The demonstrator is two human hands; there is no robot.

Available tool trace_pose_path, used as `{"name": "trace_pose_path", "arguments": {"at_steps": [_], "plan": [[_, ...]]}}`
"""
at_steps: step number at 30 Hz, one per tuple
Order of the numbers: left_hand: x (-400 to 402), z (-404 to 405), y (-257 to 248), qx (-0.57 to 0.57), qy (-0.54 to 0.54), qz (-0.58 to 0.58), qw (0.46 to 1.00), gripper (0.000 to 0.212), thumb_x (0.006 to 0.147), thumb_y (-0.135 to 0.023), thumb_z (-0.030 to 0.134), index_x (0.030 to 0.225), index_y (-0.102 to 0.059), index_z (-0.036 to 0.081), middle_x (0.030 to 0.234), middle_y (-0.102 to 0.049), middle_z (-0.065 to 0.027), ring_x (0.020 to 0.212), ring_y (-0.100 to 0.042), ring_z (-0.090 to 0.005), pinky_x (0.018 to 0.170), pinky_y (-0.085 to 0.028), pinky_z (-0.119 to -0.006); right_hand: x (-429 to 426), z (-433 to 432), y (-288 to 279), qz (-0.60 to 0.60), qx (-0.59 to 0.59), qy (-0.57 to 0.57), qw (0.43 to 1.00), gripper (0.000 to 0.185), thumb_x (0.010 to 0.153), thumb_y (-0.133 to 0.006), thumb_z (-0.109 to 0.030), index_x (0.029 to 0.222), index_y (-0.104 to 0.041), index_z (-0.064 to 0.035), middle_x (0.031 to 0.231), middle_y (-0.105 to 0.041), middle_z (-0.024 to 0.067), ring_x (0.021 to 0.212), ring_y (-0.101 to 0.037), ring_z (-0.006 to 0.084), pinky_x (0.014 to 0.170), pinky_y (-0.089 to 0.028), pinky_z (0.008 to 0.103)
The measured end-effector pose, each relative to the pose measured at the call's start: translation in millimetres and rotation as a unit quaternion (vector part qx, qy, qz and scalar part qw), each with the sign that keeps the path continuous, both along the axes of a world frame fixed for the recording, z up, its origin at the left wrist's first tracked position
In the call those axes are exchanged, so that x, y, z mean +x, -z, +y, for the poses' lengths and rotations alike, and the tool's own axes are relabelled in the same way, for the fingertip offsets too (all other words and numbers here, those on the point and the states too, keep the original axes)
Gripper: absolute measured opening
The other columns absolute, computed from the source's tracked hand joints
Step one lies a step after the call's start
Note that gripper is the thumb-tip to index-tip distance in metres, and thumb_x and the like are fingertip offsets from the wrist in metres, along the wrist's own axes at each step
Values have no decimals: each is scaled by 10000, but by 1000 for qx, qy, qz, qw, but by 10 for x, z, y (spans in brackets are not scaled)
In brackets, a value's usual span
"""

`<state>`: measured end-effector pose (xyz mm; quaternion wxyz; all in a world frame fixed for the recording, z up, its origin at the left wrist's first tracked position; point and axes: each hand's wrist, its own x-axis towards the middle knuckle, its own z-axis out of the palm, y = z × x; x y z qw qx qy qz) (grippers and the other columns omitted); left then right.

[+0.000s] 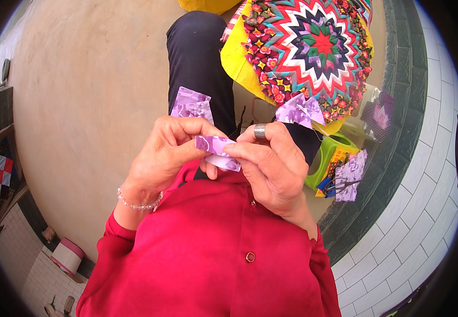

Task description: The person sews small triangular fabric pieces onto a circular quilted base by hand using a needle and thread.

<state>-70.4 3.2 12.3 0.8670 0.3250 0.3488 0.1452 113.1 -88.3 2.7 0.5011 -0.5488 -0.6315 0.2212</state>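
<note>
Between my two hands is a small folded piece of purple patterned fabric (pixel 217 146). My left hand (pixel 173 152) pinches its left end between thumb and fingers. The fingertips of my right hand (pixel 273 158), which wears a metal ring, grip its right side. More purple fabric pieces (pixel 192 106) lie on my dark trouser leg beyond the left hand. Another purple folded piece (pixel 300 111) rests beyond the right hand, at the edge of a round patchwork (pixel 324 43) of pointed folded fabric in many colours on yellow backing. Whether a needle is present cannot be told.
To the right stands a green plastic container (pixel 327 155), with dark-handled scissors (pixel 342 185) and a purple fabric piece (pixel 351 174) beside it. A clear plastic container (pixel 357 126) is behind these. Dark tiles (pixel 405 103) border the floor at right. A pink-and-white box (pixel 67 255) stands lower left.
</note>
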Motion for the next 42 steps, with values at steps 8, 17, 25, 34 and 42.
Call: {"name": "trace_pose_path", "arguments": {"at_steps": [8, 17, 25, 34, 42], "plan": [[47, -5, -10, 2, -15, 7, 1000, 212, 909, -641, 93, 954, -673, -111, 775, -694, -147, 587, -666, -178, 553, -548, -258, 6, 13, -7, -40, 14, 1, 999, 312, 654, -712, 67, 956, -699, -14, 842, -564, 87, 675, -570, 202, 538, -456, 291], [-5, 34, -31, 9, 27, -5, 1000, 271, 832, -729, 74, 1031, -657, -95, 834, -696, -118, 696, -679, -155, 625, -548, -257, 7, -5, -42, -109, 27, 8, 994, 331, 648, -712, 84, 960, -715, -26, 867, -578, 96, 697, -590, 205, 544, -455, 281], [119, -31, -97, 3, -21, 32, 999, 150, 917, -692, 60, 989, -670, -69, 841, -687, -89, 691, -643, -114, 622, -529, -228, 20, 5, -81, -136, 27, 6, 990, 345, 692, -764, -73, 1027, -704, -16, 913, -597, 126, 760, -600, 230, 582, -469, 300], [171, -86, -151, 91, -59, 39, 993, 136, 967, -622, 59, 965, -670, -68, 780, -663, -86, 620, -602, -107, 571, -510, -248, 27, -55, -192, 298, -160, 30, 941, 285, 888, -709, -112, 1120, -623, 30, 979, -659, 105, 837, -621, 138, 718, -495, 273], [180, -130, -177, 110, -57, 39, 992, 122, 966, -626, 53, 969, -672, -60, 788, -664, -78, 647, -618, -106, 580, -512, -246, -108, -33, -192, 372, -225, 58, 898, 118, 896, -685, -15, 1000, -635, 10, 862, -662, 38, 702, -587, 50, 616, -448, 203]]}}
